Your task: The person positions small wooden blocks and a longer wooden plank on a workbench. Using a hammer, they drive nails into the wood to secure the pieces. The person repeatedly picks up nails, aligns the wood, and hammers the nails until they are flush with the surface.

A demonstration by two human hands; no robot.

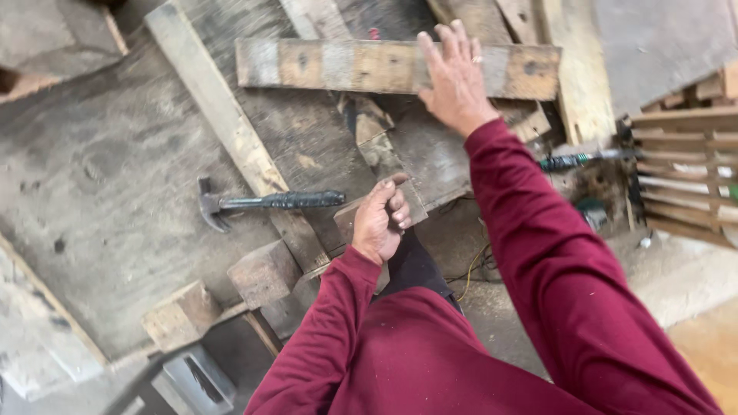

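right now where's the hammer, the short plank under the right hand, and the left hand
claw hammer [269,202]: head view, on the dark handle, near its middle.
short weathered plank [346,66]: head view, on its top face, left of the hand.
left hand [381,221]: head view, on its back.

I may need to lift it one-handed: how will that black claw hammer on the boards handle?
The black claw hammer looks all metal, so probably stiff and head-heavy, dipping toward the claw end. Its textured grip likely resists slipping. Lying flat on the weathered wooden board, it seems unlikely to roll.

soft, even daylight, faint shadows, slight blur throughout, brightest at the lower right corner.
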